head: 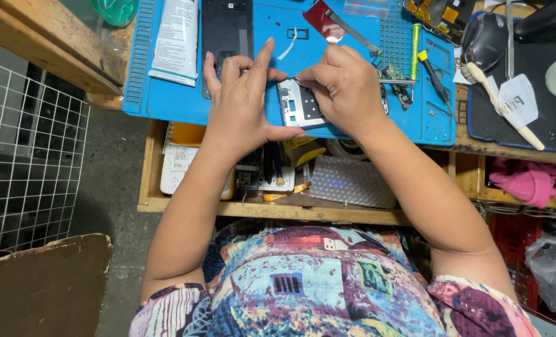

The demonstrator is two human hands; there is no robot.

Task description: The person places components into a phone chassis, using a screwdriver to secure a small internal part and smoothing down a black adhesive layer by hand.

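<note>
A silver phone frame point(298, 105) lies on a blue work mat point(165, 100), between my two hands. My left hand point(243, 103) rests on the frame's left edge, thumb along its bottom, fingers spread upward. My right hand point(346, 87) is closed around a thin metal tool point(292, 79) whose tip meets the top of the frame. A black phone point(227, 28) lies just beyond my left hand.
A white tube point(176, 40), a red phone part point(323, 20), screwdrivers point(433, 75) and tweezers point(395, 82) lie on the mat. A mouse point(485, 39) and white spatula point(518, 106) sit right. An open drawer point(290, 209) holds clutter. A wire rack point(28, 156) stands left.
</note>
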